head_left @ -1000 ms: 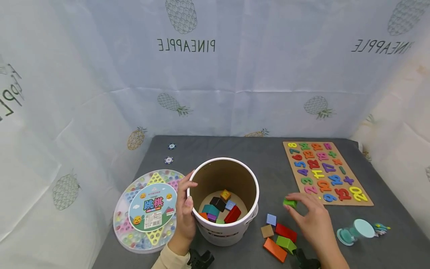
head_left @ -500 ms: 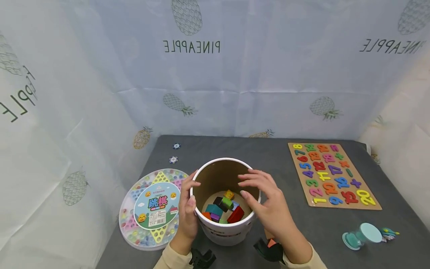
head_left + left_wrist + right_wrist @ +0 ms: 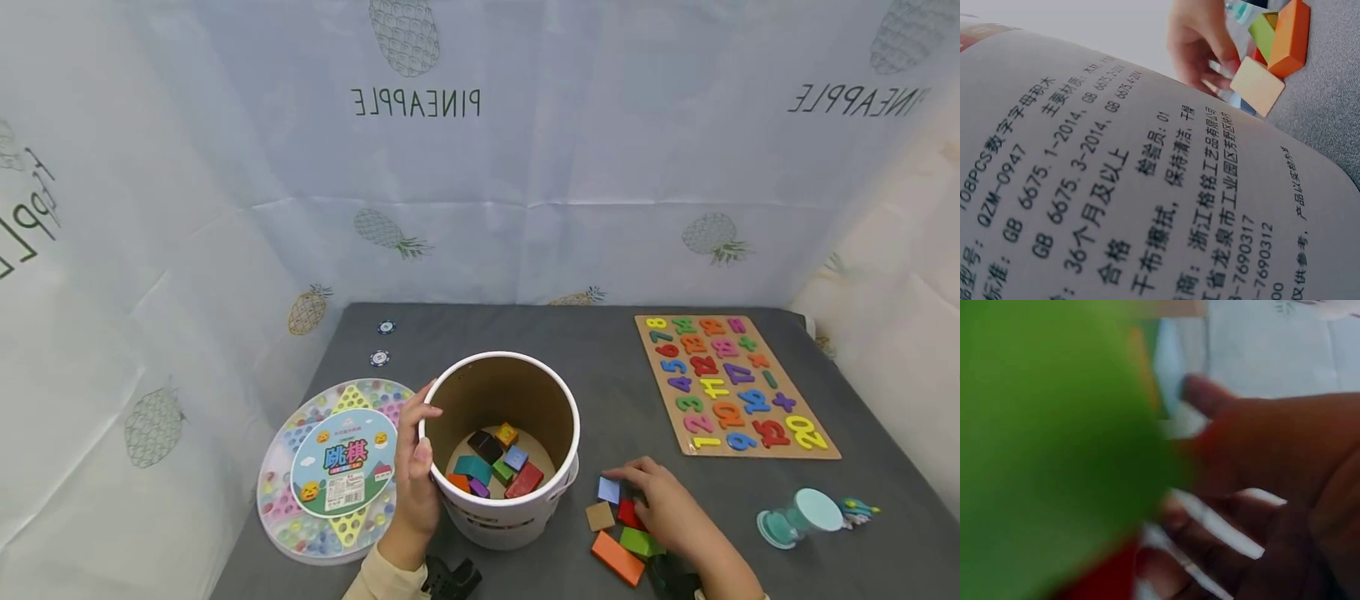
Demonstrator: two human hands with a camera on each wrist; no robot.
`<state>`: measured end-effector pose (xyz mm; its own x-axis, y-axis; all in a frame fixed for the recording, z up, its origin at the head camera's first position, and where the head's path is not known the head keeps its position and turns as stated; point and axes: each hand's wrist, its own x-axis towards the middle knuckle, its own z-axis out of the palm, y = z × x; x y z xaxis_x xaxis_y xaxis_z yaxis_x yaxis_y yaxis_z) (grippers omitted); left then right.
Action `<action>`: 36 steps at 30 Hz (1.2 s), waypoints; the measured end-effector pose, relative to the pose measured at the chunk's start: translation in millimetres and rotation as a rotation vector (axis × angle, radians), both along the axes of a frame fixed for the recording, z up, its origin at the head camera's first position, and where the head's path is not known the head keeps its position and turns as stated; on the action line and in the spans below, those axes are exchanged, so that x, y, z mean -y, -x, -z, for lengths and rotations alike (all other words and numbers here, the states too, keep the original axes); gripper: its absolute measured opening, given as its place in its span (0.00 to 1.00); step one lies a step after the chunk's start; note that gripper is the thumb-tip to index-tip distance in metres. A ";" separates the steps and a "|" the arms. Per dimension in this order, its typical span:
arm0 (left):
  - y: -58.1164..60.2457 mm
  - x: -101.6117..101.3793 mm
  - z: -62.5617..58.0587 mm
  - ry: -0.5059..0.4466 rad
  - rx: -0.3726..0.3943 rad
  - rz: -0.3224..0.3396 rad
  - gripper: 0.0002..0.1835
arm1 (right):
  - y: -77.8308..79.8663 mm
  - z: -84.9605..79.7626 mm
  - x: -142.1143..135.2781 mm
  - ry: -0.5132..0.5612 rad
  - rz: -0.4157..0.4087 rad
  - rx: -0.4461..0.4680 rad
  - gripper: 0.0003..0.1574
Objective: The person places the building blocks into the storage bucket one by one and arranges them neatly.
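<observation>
A white bucket [image 3: 498, 523] stands tilted toward me, with several wooden blocks inside, among them a black block [image 3: 485, 447] and a red block [image 3: 524, 480]. My left hand [image 3: 417, 483] grips its left rim, fingers over the edge. Right of the bucket, my right hand [image 3: 667, 504] reaches over a loose group of blocks, fingertips at the light blue block [image 3: 608, 490] and thumb by a red block [image 3: 628, 515]. Around them lie a tan block [image 3: 600, 516], an orange block [image 3: 618, 558] and a green block [image 3: 639, 542]. The right wrist view is blurred.
A Chinese checkers set [image 3: 343, 462] lies left of the bucket, with a poker chip [image 3: 379, 357] beyond it. At right are a wooden number board [image 3: 738, 387], a teal hourglass-shaped stand [image 3: 799, 518] and a small colourful item [image 3: 857, 512]. Fabric hangs around the table.
My right hand carried a green block over the bucket and let it go; the block now lies inside. The hand has returned to the loose blocks. My left hand stayed on the rim.
</observation>
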<state>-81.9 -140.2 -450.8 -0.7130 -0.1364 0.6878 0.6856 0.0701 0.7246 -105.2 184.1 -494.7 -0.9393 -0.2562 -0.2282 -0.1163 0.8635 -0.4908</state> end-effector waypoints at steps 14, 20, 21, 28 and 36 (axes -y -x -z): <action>-3.4 3.6 1.1 0.004 0.007 -0.033 0.24 | 2.6 14.0 23.0 0.021 0.013 -0.160 0.22; -3.7 4.5 0.9 0.000 0.005 -0.032 0.25 | 2.5 -38.0 31.3 0.315 0.160 -0.499 0.26; -3.6 4.8 0.9 0.000 0.003 -0.034 0.25 | 1.7 -51.3 34.9 0.416 0.168 -0.556 0.26; -2.3 6.1 1.0 0.002 -0.001 -0.027 0.24 | -16.1 -123.0 82.7 0.944 -0.108 -0.748 0.30; 0.7 0.8 -0.5 0.004 -0.001 0.015 0.24 | -22.9 -120.4 104.3 0.793 -0.188 -0.730 0.19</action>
<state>-82.6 -141.0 -450.3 -0.7145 -0.1232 0.6887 0.6870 0.0626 0.7239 -82.3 79.8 -374.4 -0.7118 -0.2378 0.6609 -0.7020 0.2706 -0.6588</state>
